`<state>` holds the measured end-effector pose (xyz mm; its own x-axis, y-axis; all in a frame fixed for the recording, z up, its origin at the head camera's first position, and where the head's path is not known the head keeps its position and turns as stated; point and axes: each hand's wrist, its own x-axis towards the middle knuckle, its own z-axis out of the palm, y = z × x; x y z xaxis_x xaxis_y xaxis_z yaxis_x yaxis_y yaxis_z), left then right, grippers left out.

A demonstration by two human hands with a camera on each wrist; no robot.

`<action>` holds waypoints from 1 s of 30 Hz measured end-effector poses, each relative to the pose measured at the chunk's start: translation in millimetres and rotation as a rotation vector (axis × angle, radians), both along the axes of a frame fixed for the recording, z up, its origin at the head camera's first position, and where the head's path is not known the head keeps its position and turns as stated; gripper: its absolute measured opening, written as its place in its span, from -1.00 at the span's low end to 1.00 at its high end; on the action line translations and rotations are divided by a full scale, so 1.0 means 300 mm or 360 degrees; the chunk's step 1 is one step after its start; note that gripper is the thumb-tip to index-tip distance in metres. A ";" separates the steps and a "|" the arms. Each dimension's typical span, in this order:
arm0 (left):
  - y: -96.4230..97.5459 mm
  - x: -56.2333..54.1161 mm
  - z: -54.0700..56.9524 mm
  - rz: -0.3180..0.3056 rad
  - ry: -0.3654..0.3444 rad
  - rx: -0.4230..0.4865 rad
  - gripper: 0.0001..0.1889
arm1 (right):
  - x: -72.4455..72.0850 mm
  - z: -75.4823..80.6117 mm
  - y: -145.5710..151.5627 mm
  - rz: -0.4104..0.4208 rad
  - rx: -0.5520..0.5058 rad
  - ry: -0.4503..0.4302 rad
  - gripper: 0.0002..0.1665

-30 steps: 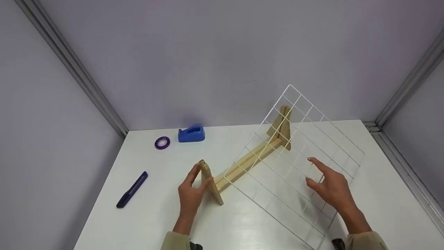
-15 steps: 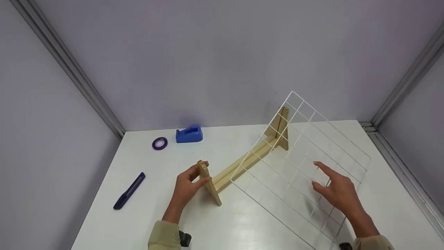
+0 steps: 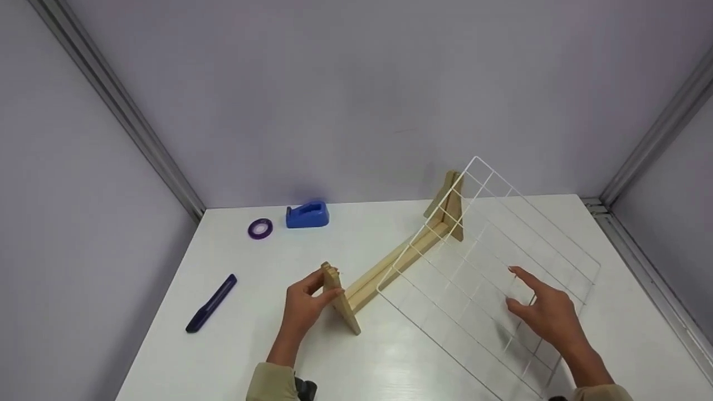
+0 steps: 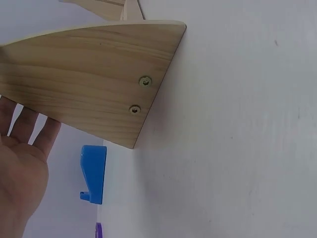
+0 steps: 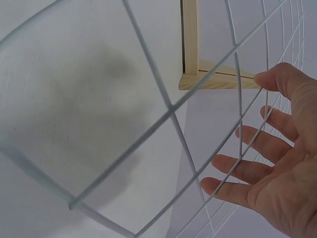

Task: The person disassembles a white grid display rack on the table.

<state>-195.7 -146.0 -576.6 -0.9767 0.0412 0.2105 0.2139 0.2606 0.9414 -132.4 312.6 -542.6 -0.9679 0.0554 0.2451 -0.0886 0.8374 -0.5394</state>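
A wooden stand (image 3: 384, 273), a long bar between two upright end panels, lies diagonally on the white table. My left hand (image 3: 305, 301) grips the near end panel (image 3: 341, 306) at its upper part, thumb on the inner side. In the left wrist view that panel (image 4: 89, 74) shows two screws near its bottom edge, and my fingers reach behind it. My right hand (image 3: 548, 312) holds a white wire grid panel (image 3: 434, 337), tilted and raised on the stand's right side. In the right wrist view the thumb and fingers (image 5: 237, 168) lie against its wires.
A blue tape dispenser (image 3: 307, 215) and a purple tape roll (image 3: 260, 229) stand at the back left. A dark utility knife (image 3: 211, 303) lies at the left of the table (image 3: 267, 345). Pale walls close in the back and sides.
The grid panel has come down and to the right with my right hand. My left hand stays at the near end panel, its fingers now further round the upper edge.
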 end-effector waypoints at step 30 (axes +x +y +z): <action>0.019 0.078 -0.011 0.0215 0.0113 -0.0001 -0.36 | 0.007 -0.043 -0.007 0.0043 0.0003 -0.0212 -0.25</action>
